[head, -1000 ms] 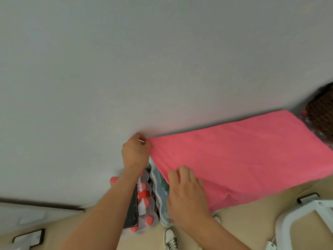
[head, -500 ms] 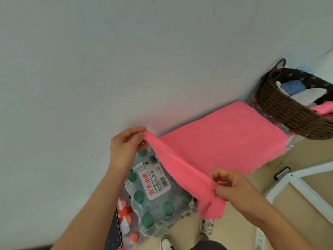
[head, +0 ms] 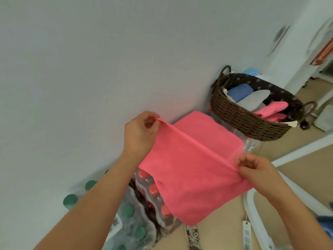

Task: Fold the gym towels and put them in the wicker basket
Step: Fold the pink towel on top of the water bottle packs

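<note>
A pink gym towel (head: pixel 194 170) is stretched between my hands, its far half lying flat on a wrapped pack of bottles and its near half lifted and hanging toward me. My left hand (head: pixel 140 134) pinches one corner near the wall. My right hand (head: pixel 255 168) pinches the opposite corner of the same edge. The dark brown wicker basket (head: pixel 241 120) stands beyond the towel at the right, on another pack. Inside it lie a blue towel (head: pixel 239 91), a white one (head: pixel 252 100) and a pink one (head: pixel 272 110).
Shrink-wrapped bottle packs with red caps (head: pixel 153 190) and green caps (head: pixel 129 213) stand against the grey wall (head: pixel 90 69) below my arms. A white frame (head: pixel 259 224) runs along the tan floor at the right. A shoe (head: pixel 192 235) shows at the bottom.
Both hands have lifted the towel's near edge off the bottle packs and carried it toward the basket end. The view has swung right, bringing the whole basket into sight.
</note>
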Demonstrator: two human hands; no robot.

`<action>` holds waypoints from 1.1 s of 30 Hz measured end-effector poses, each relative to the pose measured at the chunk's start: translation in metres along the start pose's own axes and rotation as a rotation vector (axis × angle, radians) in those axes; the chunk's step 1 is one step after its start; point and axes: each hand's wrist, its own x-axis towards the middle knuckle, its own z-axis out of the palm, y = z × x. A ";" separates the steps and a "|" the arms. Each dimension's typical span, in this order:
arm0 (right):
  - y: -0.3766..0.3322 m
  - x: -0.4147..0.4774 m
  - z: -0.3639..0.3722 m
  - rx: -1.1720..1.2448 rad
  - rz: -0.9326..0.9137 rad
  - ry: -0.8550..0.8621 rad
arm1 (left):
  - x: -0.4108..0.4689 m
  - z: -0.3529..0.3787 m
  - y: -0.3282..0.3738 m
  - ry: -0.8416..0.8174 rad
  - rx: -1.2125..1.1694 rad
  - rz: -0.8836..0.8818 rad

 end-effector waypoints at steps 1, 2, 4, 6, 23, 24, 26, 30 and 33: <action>0.005 0.012 -0.008 -0.074 -0.001 0.068 | 0.005 0.015 0.005 -0.025 0.026 0.009; 0.010 0.024 -0.015 -0.166 0.002 0.132 | 0.011 0.029 0.009 -0.044 0.052 0.015; 0.017 0.046 -0.027 -0.390 0.018 0.214 | 0.022 0.060 0.018 -0.060 0.100 0.029; 0.022 0.063 -0.035 -0.568 0.061 0.242 | 0.034 0.088 0.026 -0.073 0.134 0.047; -0.032 0.245 0.084 -0.883 -0.143 -0.150 | 0.039 0.149 -0.010 -0.277 0.314 0.114; -0.032 0.249 0.089 -0.870 -0.134 -0.119 | 0.038 0.149 -0.009 -0.273 0.302 0.119; -0.032 0.253 0.092 -0.811 -0.160 -0.020 | 0.037 0.148 -0.008 -0.268 0.288 0.129; -0.038 0.244 0.077 -0.651 -0.333 -0.019 | 0.042 0.146 -0.004 -0.242 0.250 0.071; -0.044 0.229 0.058 -0.362 -0.346 -0.129 | 0.048 0.142 0.011 -0.160 0.190 -0.041</action>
